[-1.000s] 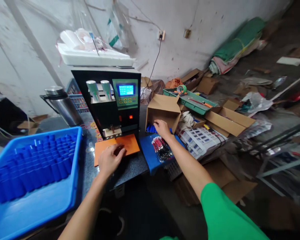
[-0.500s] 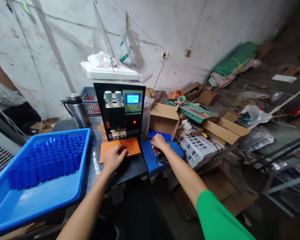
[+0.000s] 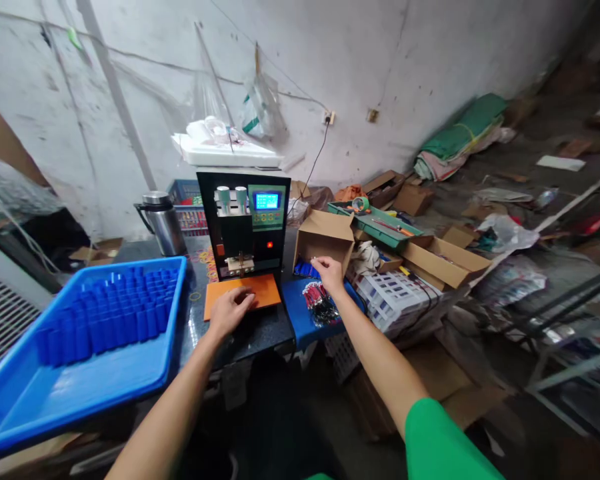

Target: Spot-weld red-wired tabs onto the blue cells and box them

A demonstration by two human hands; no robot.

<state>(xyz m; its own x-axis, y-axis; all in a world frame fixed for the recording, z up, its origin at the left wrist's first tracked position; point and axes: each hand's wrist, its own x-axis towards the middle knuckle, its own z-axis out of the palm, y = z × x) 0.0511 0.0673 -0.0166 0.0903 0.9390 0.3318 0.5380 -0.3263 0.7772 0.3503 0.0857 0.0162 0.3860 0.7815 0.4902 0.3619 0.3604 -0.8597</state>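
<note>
My left hand [image 3: 231, 310] rests on the orange board [image 3: 269, 291] in front of the black spot welder [image 3: 237, 241]. Its fingers are curled with the thumb close to them, and whatever lies in them is hidden. Above the blue surface [image 3: 295, 313] on the right, my right hand [image 3: 329, 272] is raised, thumb and fingertips pinched together. Something tiny may be between them, too small to name. Below that hand lies a bundle of red and black wire leads [image 3: 322, 305]. Blue cylindrical cells [image 3: 306, 269] sit at the mouth of an open cardboard box [image 3: 325, 233].
A large blue tray [image 3: 167, 347] on the left holds many blue cylinders [image 3: 125, 307]. Behind it stands a steel jug [image 3: 163, 223]. Rubber bands [image 3: 209, 263] lie beside the welder. To the right are a green tray [image 3: 380, 227] and a white plastic basket [image 3: 395, 293].
My right hand has lifted off the wire bundle and moved slightly up and away, uncovering the leads. My left hand stays on the orange board, its thumb and fingers closer together. The view has shifted slightly.
</note>
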